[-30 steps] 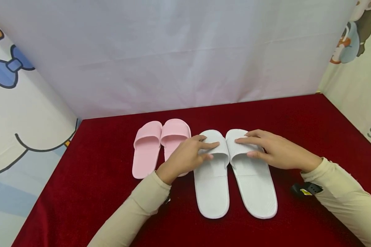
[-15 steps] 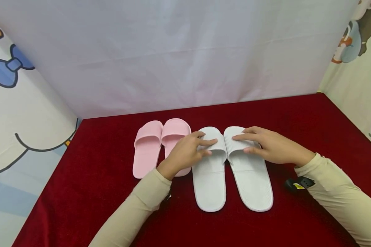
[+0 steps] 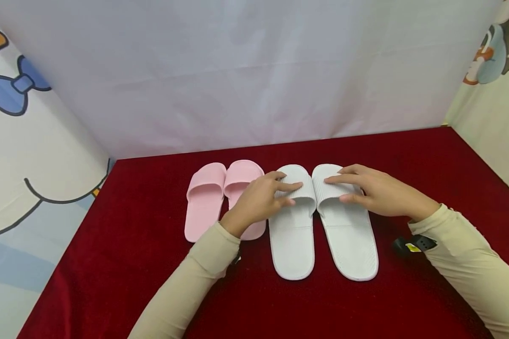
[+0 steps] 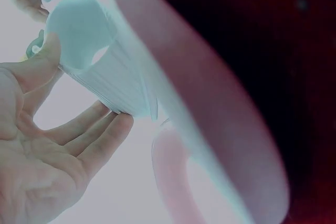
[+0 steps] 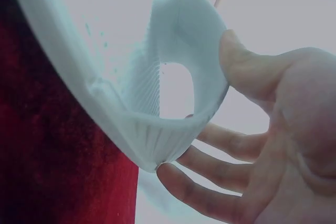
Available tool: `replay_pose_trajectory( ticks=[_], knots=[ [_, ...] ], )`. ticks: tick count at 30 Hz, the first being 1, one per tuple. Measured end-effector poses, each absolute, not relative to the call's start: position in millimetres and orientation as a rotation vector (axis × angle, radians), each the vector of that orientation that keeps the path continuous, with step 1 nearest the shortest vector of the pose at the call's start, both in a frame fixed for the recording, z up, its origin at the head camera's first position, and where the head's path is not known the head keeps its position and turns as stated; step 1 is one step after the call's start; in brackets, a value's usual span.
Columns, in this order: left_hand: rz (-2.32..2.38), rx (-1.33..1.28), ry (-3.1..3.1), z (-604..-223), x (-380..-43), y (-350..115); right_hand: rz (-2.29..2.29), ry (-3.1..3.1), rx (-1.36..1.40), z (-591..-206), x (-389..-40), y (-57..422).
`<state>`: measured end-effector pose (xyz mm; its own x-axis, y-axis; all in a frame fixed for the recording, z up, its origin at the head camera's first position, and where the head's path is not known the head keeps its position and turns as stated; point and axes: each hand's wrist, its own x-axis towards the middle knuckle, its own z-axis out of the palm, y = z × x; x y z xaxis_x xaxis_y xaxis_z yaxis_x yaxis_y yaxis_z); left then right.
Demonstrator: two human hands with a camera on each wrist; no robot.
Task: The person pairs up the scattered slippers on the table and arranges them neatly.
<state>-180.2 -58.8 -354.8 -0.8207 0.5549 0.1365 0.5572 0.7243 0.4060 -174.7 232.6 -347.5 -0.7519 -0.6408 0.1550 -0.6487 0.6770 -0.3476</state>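
Observation:
Two white slide slippers lie side by side, toes pointing away, their straps touching in the head view. On the ribbed strap of the left white slipper [image 3: 292, 249] rests my left hand [image 3: 258, 200], fingers spread and thumb near the strap's rear edge. My right hand [image 3: 377, 190] touches the strap of the right white slipper [image 3: 352, 249] in the same manner. In the left wrist view, the thumb and fingertips lie against the outside of the strap [image 4: 121, 80]. The right wrist view has the thumb and fingers against the other strap [image 5: 197, 45].
A pair of pink slippers stands to the left, the left pink slipper [image 3: 201, 216] in full view and the right pink slipper [image 3: 243, 170] partly behind my left hand. Red cloth [image 3: 131, 254] covers the table. A white curtain [image 3: 254, 94] hangs behind it.
Both white slippers have slid away from me across the red cloth, with my hands on their straps. They now sit nearly level with the pink pair, which stays in place.

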Motion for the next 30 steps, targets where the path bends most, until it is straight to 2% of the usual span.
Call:
replay_pose_trajectory(
  ticks=[14, 30],
  knots=[
    [-0.690, -0.857, -2.943, -350.4, -196.6, -56.8, 0.581, -2.895, 1.090, -336.7, -190.7, 230.3],
    [-0.596, -0.947, -2.897, -355.5, -198.4, -68.0, 0.598, -2.901, 1.088, -339.7, -193.5, 225.5]
  ],
)
